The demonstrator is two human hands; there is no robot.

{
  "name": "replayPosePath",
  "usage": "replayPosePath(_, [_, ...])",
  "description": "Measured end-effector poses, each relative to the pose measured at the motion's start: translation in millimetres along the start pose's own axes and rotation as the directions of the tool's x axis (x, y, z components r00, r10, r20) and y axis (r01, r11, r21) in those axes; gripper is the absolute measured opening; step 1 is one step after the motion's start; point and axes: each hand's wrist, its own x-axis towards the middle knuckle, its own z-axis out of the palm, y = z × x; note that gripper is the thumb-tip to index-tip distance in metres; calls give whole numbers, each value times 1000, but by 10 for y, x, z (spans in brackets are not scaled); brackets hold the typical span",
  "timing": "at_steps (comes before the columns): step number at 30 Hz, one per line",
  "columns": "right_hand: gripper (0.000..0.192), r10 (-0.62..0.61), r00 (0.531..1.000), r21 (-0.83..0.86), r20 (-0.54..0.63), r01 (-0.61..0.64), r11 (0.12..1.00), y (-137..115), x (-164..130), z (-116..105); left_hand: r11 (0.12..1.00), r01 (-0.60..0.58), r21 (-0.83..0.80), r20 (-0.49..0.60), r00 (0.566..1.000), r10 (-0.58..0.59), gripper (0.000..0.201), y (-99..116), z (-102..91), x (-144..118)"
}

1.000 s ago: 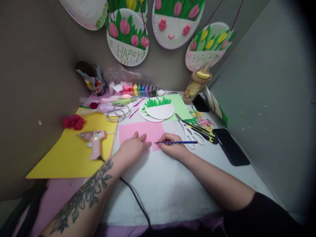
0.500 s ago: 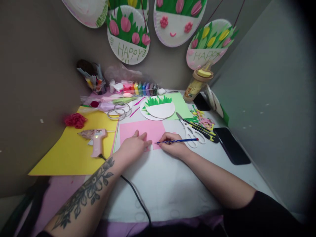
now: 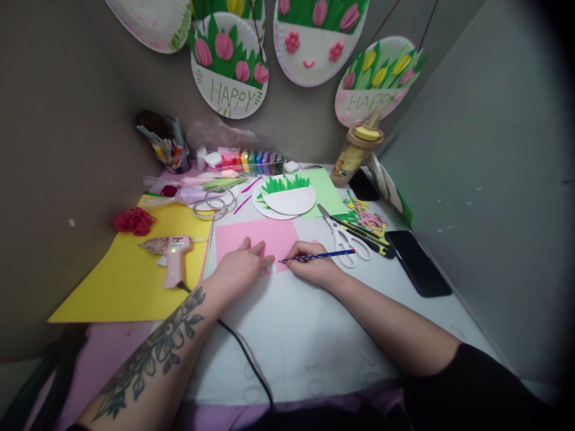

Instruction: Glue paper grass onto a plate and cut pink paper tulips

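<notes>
A sheet of pink paper (image 3: 238, 234) lies on the white table cover in front of me. My left hand (image 3: 245, 263) rests on its lower part with the fingers spread, pressing it flat. In my right hand (image 3: 312, 263) is a dark blue pencil (image 3: 330, 255), pinched near its point, with the red end toward the right. The pencil tip touches or almost touches the pink paper beside my left fingertips. Under my left hand, part of the sheet's lower edge is hidden.
White-handled scissors (image 3: 344, 242) lie right of the paper, near a phone (image 3: 417, 263). A pink glue gun (image 3: 175, 257) with a black cord rests on yellow paper (image 3: 108, 287). Behind are a paper-plate piece with green grass (image 3: 290, 202), metal rings (image 3: 213, 203) and a tilted bottle (image 3: 357, 155).
The whole view has shifted slightly, so things sit a little farther left. Both hands keep nearly the same place on the paper, and the pencil stays in my right hand.
</notes>
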Motion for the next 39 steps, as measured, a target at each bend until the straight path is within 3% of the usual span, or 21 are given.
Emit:
replayPosePath(17, [7,-7,999,88,-31,9,996,51,39,30,1000,-5,9,-7,1000,6,46,-5,10,1])
replayPosePath(39, [7,-16,998,83,-63,21,996,74,57,20,999,-17,45,-13,1000,18,47,-17,27,6])
